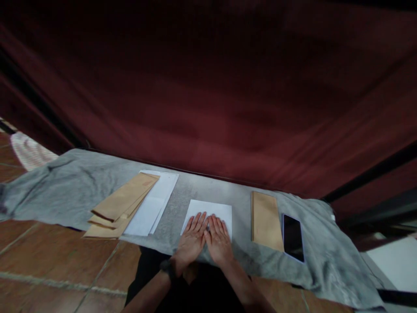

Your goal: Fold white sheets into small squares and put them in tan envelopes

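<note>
A white sheet of paper (211, 208) lies on the grey cloth right in front of me, its near part hidden under my hands. My left hand (192, 238) rests flat on its left side, fingers stretched out and pointing away from me. Beside it, my right hand (219, 240) lies flat on the right side of the paper. The two hands meet at the thumbs. Neither hand grips anything. Whether the sheet is folded cannot be made out.
A grey cloth (241, 195) covers the narrow surface. To the left lie several brown envelopes (125, 198) partly over white papers (156, 195). On the right are a stack of brown envelopes (266, 219) and a phone (293, 237). Dark red fabric (208, 130) rises behind.
</note>
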`<control>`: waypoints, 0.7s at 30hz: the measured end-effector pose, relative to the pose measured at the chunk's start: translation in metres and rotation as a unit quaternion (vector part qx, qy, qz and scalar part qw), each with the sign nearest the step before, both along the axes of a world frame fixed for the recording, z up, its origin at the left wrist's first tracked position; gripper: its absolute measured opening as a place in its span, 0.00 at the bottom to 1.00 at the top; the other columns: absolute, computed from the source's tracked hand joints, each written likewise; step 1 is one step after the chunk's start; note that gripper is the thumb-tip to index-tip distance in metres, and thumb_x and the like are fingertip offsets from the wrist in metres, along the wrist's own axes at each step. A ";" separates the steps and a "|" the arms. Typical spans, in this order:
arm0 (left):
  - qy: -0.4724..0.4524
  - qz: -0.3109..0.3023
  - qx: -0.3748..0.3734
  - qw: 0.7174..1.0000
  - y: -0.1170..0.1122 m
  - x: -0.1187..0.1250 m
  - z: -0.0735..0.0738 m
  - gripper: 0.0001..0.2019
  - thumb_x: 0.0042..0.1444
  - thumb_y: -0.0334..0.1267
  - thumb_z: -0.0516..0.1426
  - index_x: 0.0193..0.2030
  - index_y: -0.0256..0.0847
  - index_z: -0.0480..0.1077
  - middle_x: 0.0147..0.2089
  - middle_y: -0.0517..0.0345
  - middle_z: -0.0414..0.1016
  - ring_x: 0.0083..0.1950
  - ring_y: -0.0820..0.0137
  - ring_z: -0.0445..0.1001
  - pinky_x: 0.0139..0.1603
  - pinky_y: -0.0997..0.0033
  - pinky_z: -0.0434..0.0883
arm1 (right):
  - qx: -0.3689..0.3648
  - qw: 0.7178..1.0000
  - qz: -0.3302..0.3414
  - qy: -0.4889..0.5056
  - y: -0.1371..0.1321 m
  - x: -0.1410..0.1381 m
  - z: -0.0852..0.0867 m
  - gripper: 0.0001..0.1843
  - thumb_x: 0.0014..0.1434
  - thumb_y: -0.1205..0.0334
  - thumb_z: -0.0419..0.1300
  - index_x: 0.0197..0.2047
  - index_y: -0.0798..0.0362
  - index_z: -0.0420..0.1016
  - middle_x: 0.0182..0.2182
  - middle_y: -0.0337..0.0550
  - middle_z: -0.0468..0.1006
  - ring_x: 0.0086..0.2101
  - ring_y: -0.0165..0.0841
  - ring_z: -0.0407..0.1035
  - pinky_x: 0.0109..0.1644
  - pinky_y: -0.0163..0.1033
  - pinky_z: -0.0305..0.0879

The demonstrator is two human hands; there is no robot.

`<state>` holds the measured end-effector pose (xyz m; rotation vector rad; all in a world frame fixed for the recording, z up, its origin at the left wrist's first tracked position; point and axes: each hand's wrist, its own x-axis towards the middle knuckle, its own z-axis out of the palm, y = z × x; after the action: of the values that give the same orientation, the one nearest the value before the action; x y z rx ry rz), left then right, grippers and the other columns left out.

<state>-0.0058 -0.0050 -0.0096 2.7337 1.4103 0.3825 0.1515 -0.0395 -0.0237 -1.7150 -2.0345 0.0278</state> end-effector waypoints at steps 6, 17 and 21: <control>-0.014 0.010 0.028 0.999 -0.003 -0.019 -0.004 0.27 0.70 0.46 0.46 0.73 0.41 0.55 0.74 0.50 0.56 0.75 0.61 0.55 0.73 0.54 0.55 | 0.034 0.999 -0.016 -0.010 -0.016 0.018 -0.002 0.32 0.72 0.55 0.48 0.74 0.57 0.52 0.69 0.53 0.60 0.67 0.43 0.56 0.70 0.53 0.55; -0.104 0.149 -0.004 0.983 -0.005 -0.035 -0.012 0.27 0.66 0.43 0.48 0.70 0.35 0.61 0.70 0.41 0.64 0.69 0.53 0.65 0.66 0.48 0.65 | 0.026 0.998 -0.038 -0.036 -0.024 0.038 -0.005 0.32 0.70 0.54 0.50 0.72 0.61 0.56 0.68 0.57 0.60 0.66 0.44 0.58 0.69 0.54 0.55; -0.218 0.226 -0.078 0.946 0.009 -0.028 0.001 0.26 0.60 0.37 0.51 0.65 0.34 0.65 0.62 0.39 0.73 0.63 0.52 0.71 0.63 0.49 0.67 | 0.039 0.998 -0.036 -0.042 -0.024 0.038 -0.005 0.32 0.70 0.54 0.50 0.72 0.60 0.55 0.68 0.57 0.60 0.66 0.44 0.58 0.69 0.55 0.56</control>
<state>-0.0334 0.0042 -0.0088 2.0091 1.8140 0.7936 0.1898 -0.0631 -0.0291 -1.7672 -2.0042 -0.1484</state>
